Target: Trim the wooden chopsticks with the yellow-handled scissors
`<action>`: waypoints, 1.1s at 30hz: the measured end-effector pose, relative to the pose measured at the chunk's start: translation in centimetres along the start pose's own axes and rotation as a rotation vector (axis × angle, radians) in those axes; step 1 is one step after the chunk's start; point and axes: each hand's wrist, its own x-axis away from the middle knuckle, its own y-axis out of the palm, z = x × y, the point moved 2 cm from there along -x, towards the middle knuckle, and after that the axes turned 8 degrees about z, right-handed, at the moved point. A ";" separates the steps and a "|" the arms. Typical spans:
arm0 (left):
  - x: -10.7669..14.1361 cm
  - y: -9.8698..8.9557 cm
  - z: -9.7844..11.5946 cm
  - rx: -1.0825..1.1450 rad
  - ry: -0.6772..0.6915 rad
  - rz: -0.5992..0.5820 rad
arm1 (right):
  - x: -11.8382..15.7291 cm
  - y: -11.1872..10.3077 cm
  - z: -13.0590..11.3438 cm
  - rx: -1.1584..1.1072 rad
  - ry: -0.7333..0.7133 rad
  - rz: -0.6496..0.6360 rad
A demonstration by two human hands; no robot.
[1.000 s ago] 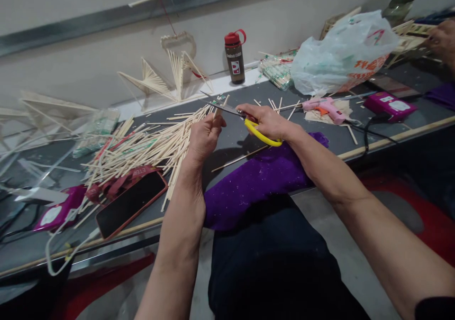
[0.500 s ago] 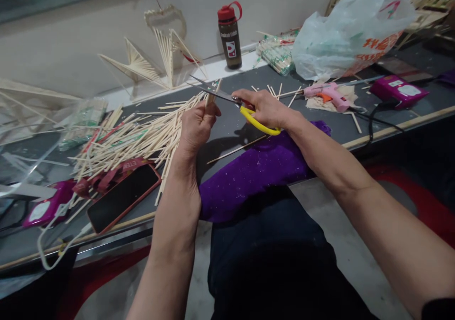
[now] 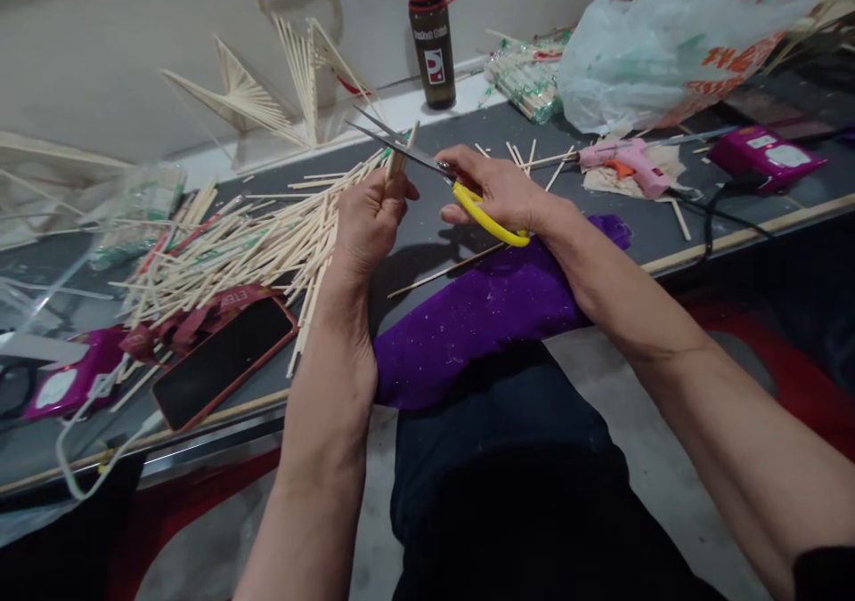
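Note:
My left hand [image 3: 374, 214] is closed around a small bundle of thin wooden sticks [image 3: 395, 166], which stands up out of the fist. In my right hand [image 3: 491, 187] is a pair of scissors [image 3: 484, 215] with yellow handles. The scissors' blades are parted and point left, lying against the upper part of the held sticks. To the left of my left hand a large heap of loose wooden sticks [image 3: 233, 249] covers the table. A purple cloth [image 3: 468, 320] lies at the table edge under my right forearm, with a single thin stick [image 3: 444, 272] just beyond it.
A phone [image 3: 223, 365] rests at the front left beside a maroon strap [image 3: 200, 320]. On the right lie a pink glue gun [image 3: 628, 163] and a magenta box [image 3: 765, 158]. Behind stand a bottle [image 3: 433, 44], a plastic bag [image 3: 668, 49] and a fan-shaped stick model [image 3: 244, 102].
The scissors' blades look spread a little wider on the sticks. My view has tilted slightly, so the back of the table sits higher. Both hands keep their holds.

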 end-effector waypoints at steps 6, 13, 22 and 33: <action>0.0 0.3 -0.1 0.004 0.037 -0.068 | 0.2 -0.2 -0.2 -0.019 -0.008 -0.036; 0.1 0.5 -0.1 0.024 -0.020 -0.135 | 0.2 -0.3 -0.3 -0.044 0.007 -0.068; 0.2 0.2 0.6 -0.010 -0.012 -0.119 | 0.0 0.0 -0.1 -0.082 -0.010 -0.049; 0.0 0.1 -0.2 0.047 -0.038 -0.104 | -0.2 0.3 -0.1 0.000 0.022 -0.010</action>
